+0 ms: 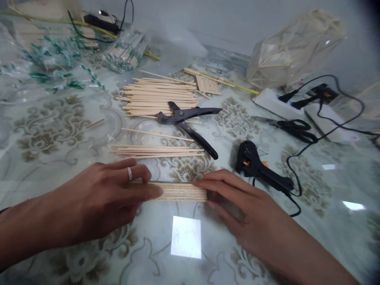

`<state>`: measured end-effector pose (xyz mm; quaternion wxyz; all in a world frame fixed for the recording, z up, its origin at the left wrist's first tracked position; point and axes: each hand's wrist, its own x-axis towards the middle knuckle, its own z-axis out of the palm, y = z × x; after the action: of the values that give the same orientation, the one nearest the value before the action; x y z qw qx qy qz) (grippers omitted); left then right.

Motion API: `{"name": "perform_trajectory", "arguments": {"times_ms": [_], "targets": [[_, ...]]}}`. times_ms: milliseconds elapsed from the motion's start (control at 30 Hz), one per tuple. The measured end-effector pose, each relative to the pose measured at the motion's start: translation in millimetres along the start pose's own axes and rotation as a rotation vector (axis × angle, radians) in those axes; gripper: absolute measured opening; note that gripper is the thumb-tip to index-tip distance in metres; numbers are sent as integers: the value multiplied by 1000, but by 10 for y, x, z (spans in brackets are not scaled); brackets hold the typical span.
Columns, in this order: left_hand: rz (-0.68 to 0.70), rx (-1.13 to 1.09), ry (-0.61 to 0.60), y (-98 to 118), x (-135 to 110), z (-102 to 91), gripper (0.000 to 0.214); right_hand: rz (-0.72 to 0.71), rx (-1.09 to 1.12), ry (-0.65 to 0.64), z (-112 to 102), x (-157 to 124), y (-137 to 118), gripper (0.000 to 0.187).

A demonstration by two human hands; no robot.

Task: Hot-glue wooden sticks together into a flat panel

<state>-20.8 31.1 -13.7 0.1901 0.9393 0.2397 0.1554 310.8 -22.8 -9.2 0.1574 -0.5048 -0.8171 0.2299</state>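
Observation:
Several thin wooden sticks lie side by side as a flat stick panel (181,192) on the patterned table. My left hand (108,198), with a ring on one finger, is closed over the panel's left end and hides it. At the right end, my right hand (234,198) holds the panel's edge between thumb and fingertips. Just beyond the panel lies a small row of loose sticks (160,151). Black-handled cutters (187,118) rest partly on a larger pile of sticks (157,93). To the right of my right hand is a black glue gun (261,166).
Black scissors (293,127) lie near a white power strip (279,103) with plugs and trailing cords. A stick-framed structure (297,51) stands at the back right. Plastic wrappers (53,59) and a wrapped stick bundle (126,49) cover the back left. A small stick panel (208,85) lies behind the pile.

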Motion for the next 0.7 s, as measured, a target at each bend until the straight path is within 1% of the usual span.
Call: {"name": "perform_trajectory", "arguments": {"times_ms": [133, 400, 500, 600, 700], "targets": [[-3, -7, -21, -17, -12, 7, 39, -13, -17, 13, 7, 25, 3, 31], [-2, -35, -23, -27, -17, 17, 43, -24, -39, 18, 9, 12, 10, 29], [-26, -81, -41, 4, -17, -38, 51, -33, -52, 28, 7, 4, 17, 31], [-70, -134, -101, 14, -25, -134, 61, -53, -67, 38, 10, 6, 25, 30], [-83, -207, -172, -19, -42, -249, 61, -69, -85, 53, 18, 12, 45, 29]]}}
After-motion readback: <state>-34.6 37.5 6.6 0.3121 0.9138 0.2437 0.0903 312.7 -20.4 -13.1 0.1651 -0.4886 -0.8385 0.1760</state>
